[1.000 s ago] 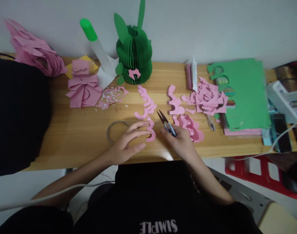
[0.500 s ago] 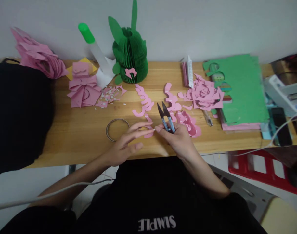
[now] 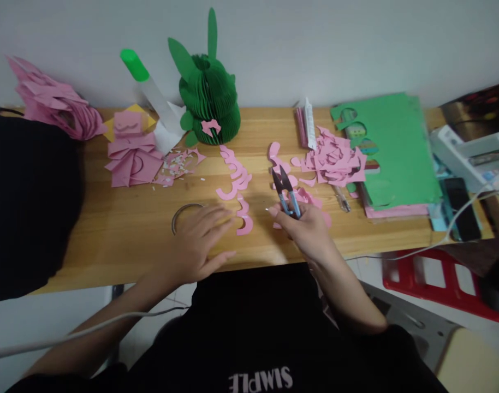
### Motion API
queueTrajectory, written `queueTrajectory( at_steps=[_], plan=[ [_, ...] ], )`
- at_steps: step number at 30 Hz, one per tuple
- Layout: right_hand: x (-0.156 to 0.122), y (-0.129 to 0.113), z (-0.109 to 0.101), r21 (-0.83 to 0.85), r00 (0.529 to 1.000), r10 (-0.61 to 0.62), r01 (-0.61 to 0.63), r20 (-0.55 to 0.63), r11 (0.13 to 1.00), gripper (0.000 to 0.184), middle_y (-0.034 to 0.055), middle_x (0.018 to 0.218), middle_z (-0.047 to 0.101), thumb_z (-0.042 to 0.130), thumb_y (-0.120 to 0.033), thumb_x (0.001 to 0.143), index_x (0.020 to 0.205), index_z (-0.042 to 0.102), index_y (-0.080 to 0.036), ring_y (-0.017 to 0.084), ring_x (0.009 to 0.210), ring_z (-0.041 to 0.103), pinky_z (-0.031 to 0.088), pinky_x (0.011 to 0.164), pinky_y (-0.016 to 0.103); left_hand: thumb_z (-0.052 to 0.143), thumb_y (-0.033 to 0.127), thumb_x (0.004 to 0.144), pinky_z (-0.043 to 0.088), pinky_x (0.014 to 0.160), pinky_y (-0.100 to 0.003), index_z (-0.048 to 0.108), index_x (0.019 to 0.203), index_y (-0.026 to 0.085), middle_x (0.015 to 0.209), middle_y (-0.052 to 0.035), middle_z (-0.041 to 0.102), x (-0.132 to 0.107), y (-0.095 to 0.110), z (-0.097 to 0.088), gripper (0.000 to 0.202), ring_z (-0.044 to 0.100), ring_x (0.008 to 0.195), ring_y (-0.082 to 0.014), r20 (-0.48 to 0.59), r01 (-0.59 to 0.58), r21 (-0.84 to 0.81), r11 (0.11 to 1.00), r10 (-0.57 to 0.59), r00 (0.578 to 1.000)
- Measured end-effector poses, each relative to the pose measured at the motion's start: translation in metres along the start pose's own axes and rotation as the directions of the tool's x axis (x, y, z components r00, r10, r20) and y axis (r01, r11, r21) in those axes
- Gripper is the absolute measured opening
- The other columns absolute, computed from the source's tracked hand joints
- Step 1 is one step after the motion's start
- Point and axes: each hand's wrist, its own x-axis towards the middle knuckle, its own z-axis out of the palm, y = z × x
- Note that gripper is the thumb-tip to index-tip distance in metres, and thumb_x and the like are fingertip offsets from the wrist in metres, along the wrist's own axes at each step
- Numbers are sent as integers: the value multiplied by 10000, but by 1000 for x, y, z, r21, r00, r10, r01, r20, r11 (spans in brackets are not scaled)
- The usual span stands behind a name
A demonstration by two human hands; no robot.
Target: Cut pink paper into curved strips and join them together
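In the head view, the left hand has drawn back toward nine o'clock from the scalloped pink paper strip; its fingers spread loosely, partly covering a thin ring, contact unclear. At the strip's two o'clock, the right hand curls closely around blue-handled thread snips, their long axis pointing toward eleven, blades slightly parted.

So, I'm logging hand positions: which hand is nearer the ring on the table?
Left. The left hand overlaps the right side of the ring in view, though contact is unclear. The right hand, holding the snips, is farther right, past a pink paper cut-out.
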Motion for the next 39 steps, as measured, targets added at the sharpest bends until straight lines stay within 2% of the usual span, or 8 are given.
queueTrajectory(
  at_steps=[2,4,8,12,16,20,28,39],
  plan=[
    [-4,7,0,-55,999,30,-32,-40,998,259,-61,534,451,689,-418,706,685,595,-178,84,479,361,316,484,244,569,426,905,412,1067,-530,490,1366,148,1279,-170,632,-14,3,7,544,533,1258,-343,89,-28,55,998,23,996],
    [-9,11,6,-124,999,47,-47,-6,991,250,-53,537,469,672,-408,717,664,579,-182,95,491,389,334,493,247,557,482,906,416,1070,-514,506,1348,104,1284,-190,635,-25,9,15,584,549,1248,-344,146,-45,76,996,33,989],
    [-13,19,28,-229,992,55,-27,117,973,224,3,638,619,640,-391,758,698,609,-178,154,596,546,428,591,275,504,532,923,416,1070,-487,549,1292,50,1299,-216,626,-31,18,26,609,557,1249,-343,144,-58,124,991,40,989],
    [-11,29,42,-341,990,46,3,135,940,173,56,749,715,627,-339,794,761,650,-171,203,697,639,468,679,304,458,543,941,391,1094,-458,557,1281,30,1315,-215,616,-30,18,27,624,562,1253,-323,146,-80,189,979,52,988],
    [-9,32,45,-415,995,35,6,91,910,121,53,734,732,627,-281,798,745,655,-176,198,662,650,468,641,287,409,516,969,381,1105,-436,574,1253,3,1308,-214,621,-31,19,25,609,562,1258,-303,164,-100,231,968,62,984],
    [-9,31,45,-465,996,23,21,89,885,113,50,727,734,631,-257,803,726,654,-178,190,648,648,452,614,274,380,535,973,380,1113,-423,572,1273,36,1337,-194,606,-32,20,26,612,542,1286,-286,170,-78,228,971,39,985],
    [-7,26,47,-496,994,71,-23,79,868,117,42,692,721,641,-231,798,695,648,-174,176,616,631,437,608,275,434,572,941,405,1072,-438,530,1305,-7,1334,-225,599,-27,21,25,691,530,1288,-333,114,-21,274,962,-11,993],
    [-6,27,49,-562,996,71,-26,59,826,119,50,679,718,641,-261,795,720,672,-174,190,607,626,431,593,292,424,591,937,365,1098,-451,516,1335,14,1352,-221,585,-25,23,28,707,517,1300,-334,105,21,277,961,-52,993]
  ],
)
